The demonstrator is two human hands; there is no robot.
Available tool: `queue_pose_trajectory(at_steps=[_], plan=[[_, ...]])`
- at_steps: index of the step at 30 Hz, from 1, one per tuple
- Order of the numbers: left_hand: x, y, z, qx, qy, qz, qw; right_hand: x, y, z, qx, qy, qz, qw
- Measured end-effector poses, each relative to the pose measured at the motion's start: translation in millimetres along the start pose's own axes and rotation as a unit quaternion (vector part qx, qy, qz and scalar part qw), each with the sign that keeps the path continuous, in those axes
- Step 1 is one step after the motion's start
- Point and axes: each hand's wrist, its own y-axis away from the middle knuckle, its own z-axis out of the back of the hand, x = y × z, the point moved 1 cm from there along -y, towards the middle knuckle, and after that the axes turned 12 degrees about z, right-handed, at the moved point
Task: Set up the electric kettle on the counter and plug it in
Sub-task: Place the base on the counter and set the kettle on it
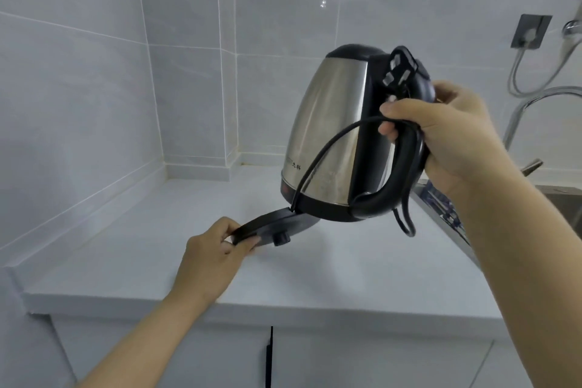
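A: Head view, item one: kettle [333, 132], steel body, black lid. Location?

B: Aloft above the tabletop [330, 268], tilted, base toward your left, handle toward your right. Your right hand [447, 138] has its fingers [389, 127] curled round the black handle [406, 167], with a loop of the cord [324, 151] trapped under them. Plug [400, 68] rides at the top of the handle, prongs showing, not in any socket.

A: Item two: base [274, 225].

B: Black disc, below and left of the kettle's bottom edge, tipped up on its left side, seemingly off the tabletop. Your left hand [214, 252] pinches its near-left rim, thumb under, fingers over. Cord runs from the base's far edge up across the kettle body to your right hand.

A: Governing relation for the next move?

B: Base lies lower-left of the kettle, disc face not yet level; the kettle's upright axis leans away from it. I judge the base should go flat on the tabletop first, left hand being nearer, then the kettle down onto it.

A: Item three: outlet?

B: Grey wall plate [530, 31], upper right, already carrying a hose fitting; whether it is an outlet, I cannot tell.
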Motion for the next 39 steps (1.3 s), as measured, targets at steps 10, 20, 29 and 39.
queue_pose_trajectory(at_steps=[10,20,29,39], plan=[[3,-30,4,-0.034,0.059,-0.056,0.996,-9,-7,17,-0.034,0.04,0.026,0.998],[29,-55,8,-0.064,0.106,0.077,0.989,-39,-4,27,-0.037,0.072,0.015,0.997],[39,-54,-14,-0.114,-0.104,0.156,0.976,-85,5,29,-0.036,0.092,-0.014,0.995],[36,-51,-21,-0.113,-0.194,0.147,0.963,-124,22,43,-0.03,0.111,-0.015,0.993]])
